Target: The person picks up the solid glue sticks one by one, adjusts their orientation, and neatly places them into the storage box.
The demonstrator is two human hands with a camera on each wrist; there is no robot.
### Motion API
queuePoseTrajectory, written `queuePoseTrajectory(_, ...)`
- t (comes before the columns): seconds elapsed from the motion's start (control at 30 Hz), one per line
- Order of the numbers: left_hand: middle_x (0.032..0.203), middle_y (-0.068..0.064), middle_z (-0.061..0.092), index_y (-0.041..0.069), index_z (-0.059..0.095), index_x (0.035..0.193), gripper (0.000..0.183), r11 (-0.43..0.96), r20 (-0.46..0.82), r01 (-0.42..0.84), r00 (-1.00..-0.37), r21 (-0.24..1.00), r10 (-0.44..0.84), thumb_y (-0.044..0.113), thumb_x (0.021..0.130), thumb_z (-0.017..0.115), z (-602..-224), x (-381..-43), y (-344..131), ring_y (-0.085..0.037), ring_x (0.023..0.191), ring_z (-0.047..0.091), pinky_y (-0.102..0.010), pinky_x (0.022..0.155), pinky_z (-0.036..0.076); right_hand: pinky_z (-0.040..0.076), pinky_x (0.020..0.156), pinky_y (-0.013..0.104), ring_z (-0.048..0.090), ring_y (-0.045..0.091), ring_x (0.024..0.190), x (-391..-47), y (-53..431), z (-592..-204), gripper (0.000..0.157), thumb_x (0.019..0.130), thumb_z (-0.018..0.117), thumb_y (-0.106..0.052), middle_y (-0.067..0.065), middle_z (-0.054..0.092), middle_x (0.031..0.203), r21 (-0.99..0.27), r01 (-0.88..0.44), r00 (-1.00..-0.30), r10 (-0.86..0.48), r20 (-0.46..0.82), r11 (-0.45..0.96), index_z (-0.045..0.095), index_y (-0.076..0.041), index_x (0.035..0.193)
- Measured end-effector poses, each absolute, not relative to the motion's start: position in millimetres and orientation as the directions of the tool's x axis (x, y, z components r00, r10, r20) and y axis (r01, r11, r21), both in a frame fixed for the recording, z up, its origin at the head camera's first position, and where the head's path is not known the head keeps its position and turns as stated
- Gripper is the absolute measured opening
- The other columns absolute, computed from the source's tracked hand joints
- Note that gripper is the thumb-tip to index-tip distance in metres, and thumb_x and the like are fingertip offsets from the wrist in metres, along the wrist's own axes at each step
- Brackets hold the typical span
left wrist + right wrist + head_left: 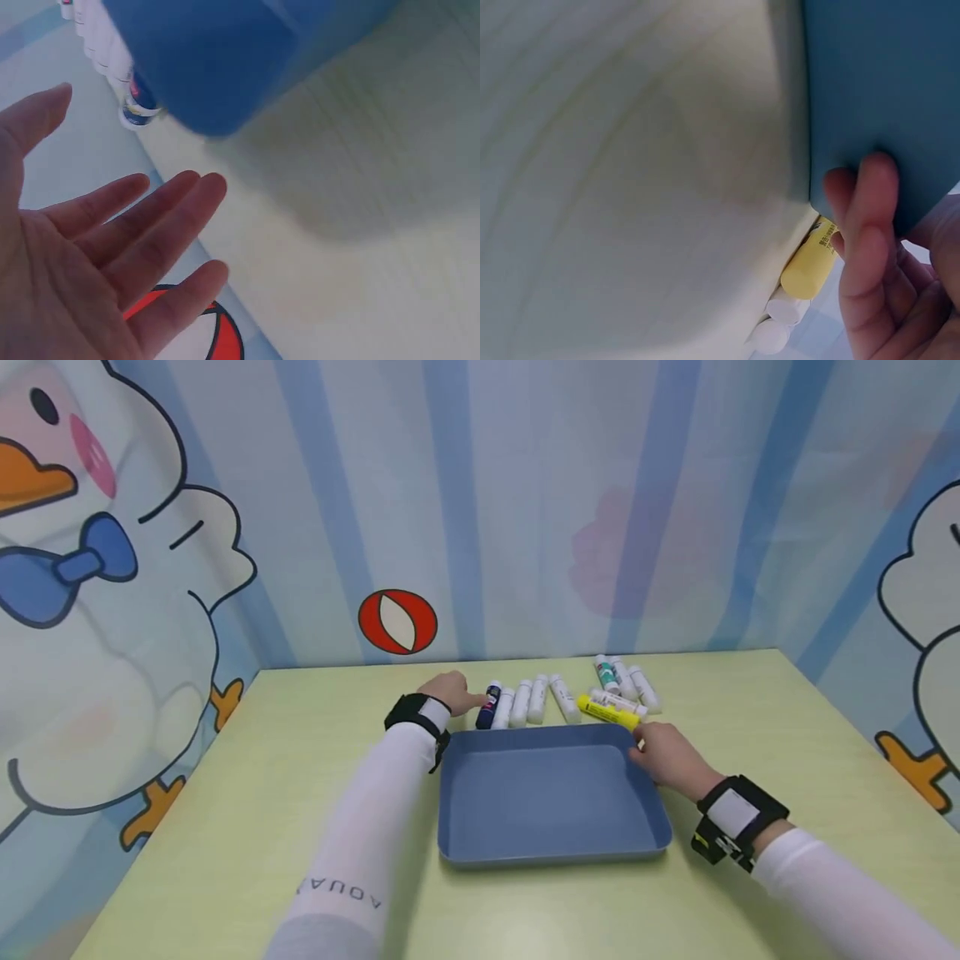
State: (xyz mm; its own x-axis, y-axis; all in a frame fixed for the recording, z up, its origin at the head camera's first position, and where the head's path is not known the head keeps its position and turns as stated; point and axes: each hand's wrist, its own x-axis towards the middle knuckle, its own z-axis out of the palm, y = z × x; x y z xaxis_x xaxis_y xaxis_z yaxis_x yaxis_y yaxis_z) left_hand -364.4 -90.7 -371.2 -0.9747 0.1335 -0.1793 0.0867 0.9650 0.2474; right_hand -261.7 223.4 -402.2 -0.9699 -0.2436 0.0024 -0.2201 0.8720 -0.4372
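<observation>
A shallow blue-grey tray (551, 856) lies on the table. My right hand (670, 760) grips its far right corner; in the right wrist view its fingers (870, 225) press against the tray's outer wall. A yellow glue stick (609, 712) lies just behind that corner, beside the hand. My left hand (450, 692), near the far left corner, points a finger towards a dark blue glue stick (488, 706); whether it touches is unclear. In the left wrist view its fingers (169, 232) are spread and hold nothing.
White glue sticks (537, 699) stand or lie in a row behind the tray. More lie to the right, one with a green label (606, 674). A printed cloth backdrop (517, 527) rises at the table's (315, 735) far edge.
</observation>
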Motion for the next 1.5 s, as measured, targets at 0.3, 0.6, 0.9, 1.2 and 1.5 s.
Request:
queuePoseTrajectory(0.3,0.066,-0.001,0.050,0.009,0.060,0.074,0.036,0.979,-0.245,0.006,-0.968,0.205,0.057,0.040,0.092,0.064,-391.5,-379.2,-71.6,-0.017,0.065,0.048,-0.029,0.058,0.038,0.048,0.042,0.027,0.056,0.013,0.047,-262.8,223.7,-403.5,0.020,0.092,0.059,-0.003,0.012,0.062,0.075,-0.428,-0.228,-0.969,-0.248,0.010,0.875,0.060,0.015,0.101)
queuePoseTrajectory(0.6,0.072,-0.003,0.062,0.009,0.068,0.077,0.030,0.992,-0.199,0.006,-0.979,0.124,0.031,0.037,0.087,0.069,-391.7,-376.4,-65.0,-0.019,0.068,0.056,-0.033,0.059,0.047,0.047,0.042,0.027,0.054,0.013,0.047,-259.0,221.3,-400.6,0.018,0.092,0.059,-0.003,0.009,0.059,0.071,-0.423,-0.228,-0.970,-0.244,0.016,0.877,0.060,0.014,0.098)
queuePoseTrajectory(0.9,0.075,-0.005,0.062,0.008,0.067,0.081,0.017,0.989,-0.158,-0.003,-0.987,0.146,0.020,0.025,0.084,0.069,-399.3,-382.8,-76.5,-0.021,0.067,0.055,-0.034,0.057,0.045,0.046,0.041,0.026,0.053,0.013,0.045,-261.2,218.1,-399.4,0.018,0.091,0.059,-0.003,0.009,0.059,0.069,-0.418,-0.238,-0.967,-0.252,0.023,0.877,0.061,0.014,0.097)
queuePoseTrajectory(1.2,0.076,-0.006,0.062,0.006,0.066,0.085,0.014,0.990,-0.168,0.077,-0.981,0.121,0.097,0.020,0.086,0.066,-386.5,-388.4,-94.4,-0.021,0.067,0.055,-0.032,0.056,0.044,0.046,0.042,0.027,0.054,0.013,0.045,-262.1,219.4,-401.3,0.014,0.091,0.059,-0.003,0.009,0.059,0.068,-0.409,-0.257,-0.963,-0.267,0.035,0.875,0.062,0.010,0.087)
queuePoseTrajectory(1.5,0.068,-0.003,0.059,0.006,0.066,0.082,0.016,0.942,0.004,0.334,-0.943,0.027,0.334,0.019,0.091,0.066,-354.0,-368.7,-123.5,-0.019,0.061,0.053,-0.033,0.057,0.046,0.050,0.047,0.029,0.058,0.015,0.043,-265.2,223.8,-375.9,0.034,0.096,0.058,-0.017,0.013,0.062,0.070,-0.368,-0.226,-0.968,-0.249,-0.015,0.902,0.058,0.016,0.104)
